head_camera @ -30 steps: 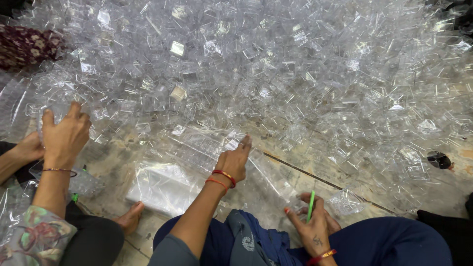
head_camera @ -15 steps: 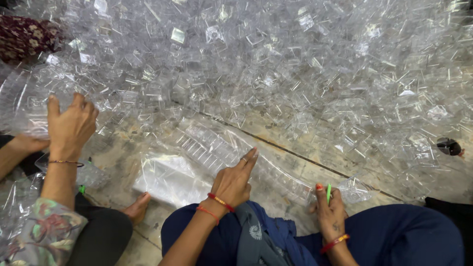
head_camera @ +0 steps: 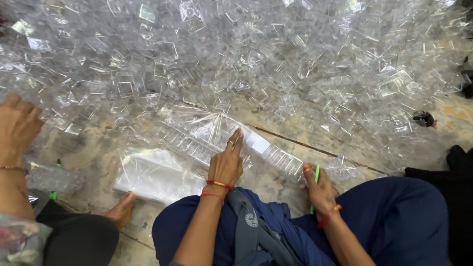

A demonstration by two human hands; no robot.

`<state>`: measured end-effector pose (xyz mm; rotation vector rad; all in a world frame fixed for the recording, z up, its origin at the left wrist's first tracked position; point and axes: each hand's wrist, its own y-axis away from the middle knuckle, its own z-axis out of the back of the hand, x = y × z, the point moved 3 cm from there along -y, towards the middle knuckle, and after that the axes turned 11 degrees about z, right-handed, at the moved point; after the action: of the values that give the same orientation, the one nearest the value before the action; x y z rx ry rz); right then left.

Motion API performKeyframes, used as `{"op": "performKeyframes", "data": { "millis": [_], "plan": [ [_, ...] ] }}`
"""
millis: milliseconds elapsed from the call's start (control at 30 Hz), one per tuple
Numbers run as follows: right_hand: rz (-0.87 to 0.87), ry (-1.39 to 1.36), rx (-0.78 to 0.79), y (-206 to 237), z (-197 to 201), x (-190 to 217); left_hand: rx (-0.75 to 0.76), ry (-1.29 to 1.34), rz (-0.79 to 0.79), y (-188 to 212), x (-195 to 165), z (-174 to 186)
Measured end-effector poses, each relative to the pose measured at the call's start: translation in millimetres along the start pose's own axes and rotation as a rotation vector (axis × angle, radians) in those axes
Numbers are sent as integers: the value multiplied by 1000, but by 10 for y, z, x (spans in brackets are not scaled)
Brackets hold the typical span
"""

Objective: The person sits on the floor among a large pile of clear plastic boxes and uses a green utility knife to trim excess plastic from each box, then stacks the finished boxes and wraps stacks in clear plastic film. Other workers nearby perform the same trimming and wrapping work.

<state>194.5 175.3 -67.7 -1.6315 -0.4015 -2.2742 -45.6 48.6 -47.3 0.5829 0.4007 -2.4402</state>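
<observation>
Sleeve (head_camera: pixel 217 135) of stacked clear cups lies on the floor (head_camera: pixel 93 152) under the flat, released left hand (head_camera: pixel 225 165); right hand (head_camera: pixel 320 189) grasps one green pen (head_camera: pixel 315 180). Countless loose cups (head_camera: pixel 276 59) beyond; bag stack (head_camera: pixel 157 175) left, another person's hand (head_camera: pixel 17 128) farther left

the light is soft and even, like daylight, and it is bright enough for me to see well. the pile of clear plastic boxes (head_camera: pixel 256 54) shines with lots of little white glints (the far top is the brightest). shadows are faint. my left hand (head_camera: pixel 225 165) looks sharp. the edges of the view bend and blur a bit.
</observation>
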Motion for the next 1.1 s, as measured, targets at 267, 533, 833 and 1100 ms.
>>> {"op": "performKeyframes", "data": {
  "millis": [267,533,833,1100],
  "plan": [
    [-294,22,84,-467,-226,313,12,-88,48,-194,-103,7],
    [-282,-287,108,-282,-219,240,-25,-286,96,-637,-160,-1],
    [-385,-441,-36,-346,-200,57,48,-284,-194,-557,-374,-246],
    [-334,-544,-46,-377,-32,30,55,-193,-189,-278,-492,-160]
  ]
}}
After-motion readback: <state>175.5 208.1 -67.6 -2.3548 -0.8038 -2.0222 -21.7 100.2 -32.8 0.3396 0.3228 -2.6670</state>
